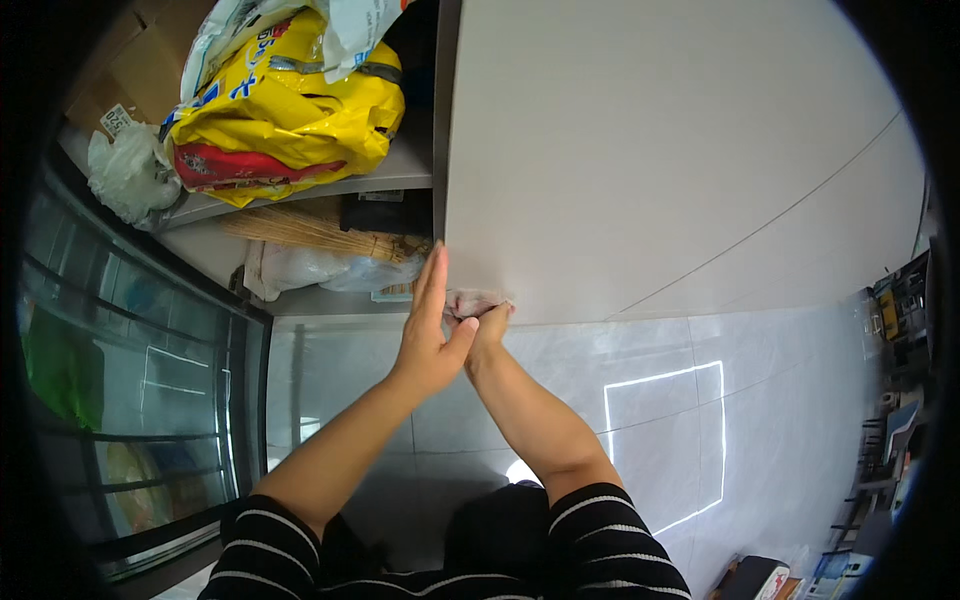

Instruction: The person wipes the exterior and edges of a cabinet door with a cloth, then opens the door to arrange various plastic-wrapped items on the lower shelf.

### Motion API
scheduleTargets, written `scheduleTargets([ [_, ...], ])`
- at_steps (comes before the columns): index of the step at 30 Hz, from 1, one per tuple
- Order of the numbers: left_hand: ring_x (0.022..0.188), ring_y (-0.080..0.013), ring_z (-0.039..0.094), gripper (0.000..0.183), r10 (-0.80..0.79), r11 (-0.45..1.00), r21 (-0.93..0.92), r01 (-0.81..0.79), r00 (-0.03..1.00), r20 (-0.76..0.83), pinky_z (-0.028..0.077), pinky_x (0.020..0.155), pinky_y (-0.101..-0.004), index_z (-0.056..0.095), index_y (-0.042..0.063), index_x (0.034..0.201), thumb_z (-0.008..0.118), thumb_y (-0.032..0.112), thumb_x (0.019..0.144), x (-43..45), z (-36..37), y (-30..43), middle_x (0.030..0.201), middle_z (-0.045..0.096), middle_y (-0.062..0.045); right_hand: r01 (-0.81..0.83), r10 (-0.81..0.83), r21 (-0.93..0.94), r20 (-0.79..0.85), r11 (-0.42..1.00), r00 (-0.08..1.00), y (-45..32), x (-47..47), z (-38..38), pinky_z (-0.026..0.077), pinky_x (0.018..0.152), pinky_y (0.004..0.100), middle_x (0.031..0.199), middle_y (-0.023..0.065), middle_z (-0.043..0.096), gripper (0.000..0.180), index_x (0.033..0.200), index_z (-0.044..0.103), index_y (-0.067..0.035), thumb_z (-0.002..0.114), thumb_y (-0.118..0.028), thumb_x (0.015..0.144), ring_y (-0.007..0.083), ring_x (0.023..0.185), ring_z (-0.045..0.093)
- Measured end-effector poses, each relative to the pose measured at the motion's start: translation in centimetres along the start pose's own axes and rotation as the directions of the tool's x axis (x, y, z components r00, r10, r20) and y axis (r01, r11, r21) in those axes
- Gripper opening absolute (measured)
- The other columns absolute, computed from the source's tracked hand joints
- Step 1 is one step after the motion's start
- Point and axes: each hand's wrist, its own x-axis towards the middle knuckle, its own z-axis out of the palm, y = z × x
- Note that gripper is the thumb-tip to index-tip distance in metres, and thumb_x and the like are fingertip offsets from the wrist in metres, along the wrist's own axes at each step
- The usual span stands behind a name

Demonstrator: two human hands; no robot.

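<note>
My left hand [431, 337] is held flat with fingers straight and thumb apart, along the front edge of a pale cabinet side panel [637, 165]. Nothing is held in it. Low on the panel's outer face, my right hand [491, 328] presses a light, pinkish-marked cloth [476, 302]. Part of that hand is hidden behind the cloth and my left thumb. To the left of the panel, open shelves hold a yellow plastic bag [300, 112] above and a straw broom head [322, 232] below.
A glass-fronted door [172, 360] with a dark frame stands at the left. Beside the yellow bag are a crumpled clear plastic bag [135, 176] and a cardboard box [157, 67]. White plastic bags [300, 266] lie on the bottom shelf. Grey floor tiles [660, 420] reflect a lit outline.
</note>
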Motion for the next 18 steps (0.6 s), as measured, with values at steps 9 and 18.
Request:
scheduleTargets([
  [9,0.143,-0.031,0.014,0.082,-0.067,0.997,-0.022,0.067,0.998,0.019,0.016,0.114,-0.0397,0.011,0.002,0.149,0.057,0.007,0.081,-0.9,0.3,-0.3,0.154,0.012,-0.019,0.524,-0.681,-0.567,-0.092,0.635,0.726,-4.7,3.2,-3.7,0.043,0.073,0.0394,0.109,0.0124,0.052,0.03,0.109,0.047,-0.004,0.031,-0.027,0.098,0.0253,0.088,0.052],
  [18,0.144,-0.0287,0.007,0.084,-0.088,0.994,-0.054,0.092,0.994,0.069,0.011,0.114,-0.0395,0.008,0.001,0.149,0.058,0.004,0.08,-0.7,-0.2,-0.2,0.155,0.008,-0.018,0.121,-0.155,-0.101,-0.49,0.987,0.858,-6.8,2.8,-3.2,0.043,0.089,0.0409,0.112,0.0114,0.048,0.027,0.102,0.045,-0.006,0.029,-0.027,0.098,0.0237,0.103,0.048],
])
